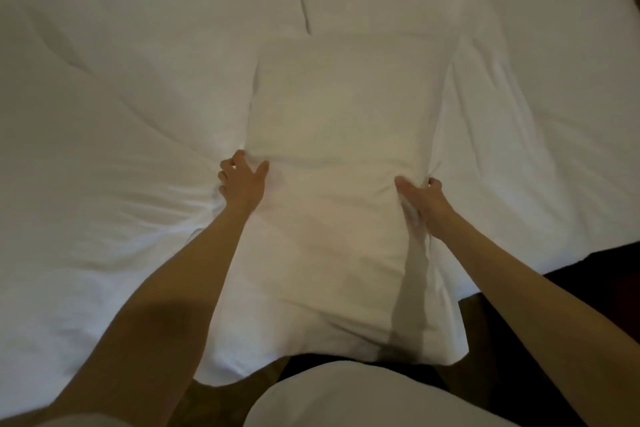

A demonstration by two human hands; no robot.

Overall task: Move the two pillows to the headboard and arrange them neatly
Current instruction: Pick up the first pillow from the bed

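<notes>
A: Where does the pillow [339, 156] lie now, seen from the hands?

B: It lies on the bed [104, 114], straight in front of the person. Its long axis runs away from the body, and its near end hangs a little over the bed edge. The left hand [242, 180] holds the left long side and the right hand [424, 204] holds the right long side, about halfway along.

A: Are the hands closed on it?

B: Yes, both. The fingers go around the edge and the thumbs press on top, so the cloth wrinkles there. Neither hand is clearly nearer; they sit almost level.

A: And the second pillow? The headboard?

B: I see only one pillow for sure, and no headboard in view. I think the coming move is a lift and carry.

A: What is the material like?

B: Soft white cotton, smooth and a bit puffy, rectangular. The bedding under it is also white, with soft folds and one seam far up. It will probably sag between the hands.
</notes>
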